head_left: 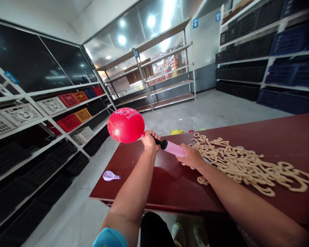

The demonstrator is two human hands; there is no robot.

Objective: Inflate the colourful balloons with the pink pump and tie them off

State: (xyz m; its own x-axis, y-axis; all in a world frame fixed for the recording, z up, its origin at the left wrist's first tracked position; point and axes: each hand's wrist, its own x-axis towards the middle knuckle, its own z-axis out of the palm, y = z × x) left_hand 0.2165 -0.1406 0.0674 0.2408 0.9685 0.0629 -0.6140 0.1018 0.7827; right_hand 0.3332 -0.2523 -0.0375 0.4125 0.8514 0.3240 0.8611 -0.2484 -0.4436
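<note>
An inflated red balloon (pixel 126 125) with printed lettering hangs at the far end of a pink and black hand pump (pixel 173 149). My left hand (pixel 150 140) is closed round the balloon's neck and the pump's black end. Further right, my right hand (pixel 190 156) grips the pink barrel of the pump. A flat lilac balloon (pixel 111 176) lies near the left edge of the dark red table (pixel 170 188). Beside and beyond my right hand spreads a tangled heap of beige curled strips (pixel 237 161).
Yellow, red and green balloons, the yellow one (pixel 176 132) largest, show on the floor past the table's far edge. Shelves with coloured crates (pixel 68 100) stand left, a metal rack (pixel 167 94) behind, and shelves of dark crates (pixel 242 73) right.
</note>
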